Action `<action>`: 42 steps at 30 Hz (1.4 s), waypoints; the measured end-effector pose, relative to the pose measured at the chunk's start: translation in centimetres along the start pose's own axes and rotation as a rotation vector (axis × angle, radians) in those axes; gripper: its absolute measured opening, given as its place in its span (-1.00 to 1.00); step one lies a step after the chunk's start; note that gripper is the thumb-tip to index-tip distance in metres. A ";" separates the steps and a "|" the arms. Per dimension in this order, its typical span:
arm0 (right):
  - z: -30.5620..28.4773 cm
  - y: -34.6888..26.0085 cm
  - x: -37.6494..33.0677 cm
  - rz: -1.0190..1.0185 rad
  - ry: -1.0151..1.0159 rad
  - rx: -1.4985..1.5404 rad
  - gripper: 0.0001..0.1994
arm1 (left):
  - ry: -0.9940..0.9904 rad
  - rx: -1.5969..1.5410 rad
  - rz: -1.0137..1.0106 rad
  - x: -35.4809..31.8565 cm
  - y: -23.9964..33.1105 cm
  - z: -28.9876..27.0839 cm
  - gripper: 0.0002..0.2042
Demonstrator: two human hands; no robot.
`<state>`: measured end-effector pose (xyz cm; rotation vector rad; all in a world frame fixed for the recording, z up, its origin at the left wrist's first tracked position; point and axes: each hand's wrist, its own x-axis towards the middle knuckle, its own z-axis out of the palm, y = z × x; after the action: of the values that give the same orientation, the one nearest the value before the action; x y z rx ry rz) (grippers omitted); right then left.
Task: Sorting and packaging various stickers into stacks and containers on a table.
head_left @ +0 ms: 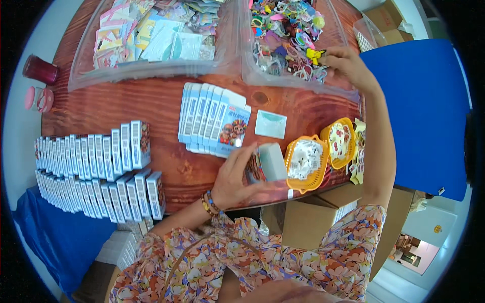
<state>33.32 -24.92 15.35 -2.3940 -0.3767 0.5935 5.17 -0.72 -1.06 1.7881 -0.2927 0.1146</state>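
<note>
My left hand (235, 177), with beaded bracelets at its wrist, is wrapped round a small carton (273, 160) near the table's front edge. The carton's pale face points up, and a printed side shows beside my fingers. Over the right clear bin (247, 70), my right hand (346, 65) reaches with its fingertips pinched at a yellow figure-shaped trinket (314, 55). Mixed hair ties and small trinkets (288, 40) fill that bin. A pale green-and-white card (271, 124) lies flat beyond the carton. To its left, a row of overlapping light-blue cartons (212, 118) leans together.
Two rows of upright blue cartons (96, 156) stand at the left. Another clear bin (81, 76) holds cards and packets. Two yellow baskets (304, 164) with white items sit at the right edge, near a blue chair (419, 116). Cardboard boxes (308, 214) are below the table edge.
</note>
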 end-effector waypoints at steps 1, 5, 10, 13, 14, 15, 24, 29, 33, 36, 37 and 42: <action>-0.1 -1.8 -1.4 0.002 -0.018 0.050 -0.82 | 0.037 0.025 -0.049 0.1 0.3 -0.2 -0.11; 2.9 -6.2 -7.8 -0.042 -0.211 0.213 -0.81 | 0.192 0.258 0.086 1.1 1.2 -1.0 -0.10; 9.9 -8.2 -10.0 -0.004 -0.522 0.069 -0.79 | 0.169 0.435 0.100 0.1 2.0 -1.5 -0.08; 11.9 -8.3 -11.4 0.035 -0.513 -0.010 -0.85 | 0.156 0.466 0.118 -1.1 2.1 -1.4 -0.08; 12.2 -8.4 -12.1 0.035 -0.509 -0.004 -0.85 | 0.153 0.467 0.113 -1.5 2.1 -1.4 -0.08; 12.5 -8.5 -12.5 0.033 -0.453 0.006 -0.86 | 0.145 0.483 0.126 -1.9 2.1 -1.5 -0.09; 16.2 -6.8 -15.8 -0.165 -0.299 0.311 -0.84 | 0.011 0.220 -0.092 -4.4 3.6 -1.6 -0.15; 18.4 -6.7 -17.9 -0.253 -0.010 -0.010 -0.76 | -0.023 0.295 -0.051 -5.2 3.6 -1.1 -0.14; 19.0 -5.5 -18.6 -0.449 0.122 -0.151 -0.76 | 0.043 0.426 0.084 -5.4 3.0 -0.5 -0.12; 18.2 -6.2 -19.8 -0.197 0.047 -0.058 -0.79 | 0.062 0.504 0.062 -5.7 2.8 -0.6 -0.12; 18.2 -6.6 -20.5 -0.061 -0.025 0.095 -0.81 | 0.059 0.504 0.065 -5.7 2.9 -0.5 -0.12; 20.4 -5.9 -21.9 -0.162 0.204 0.287 -0.83 | 0.147 0.302 0.033 -5.4 3.3 -0.4 -0.16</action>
<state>3.63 -18.84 11.98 -2.1007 -0.3645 0.3030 -0.88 -0.25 0.88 2.0617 -0.2067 0.3273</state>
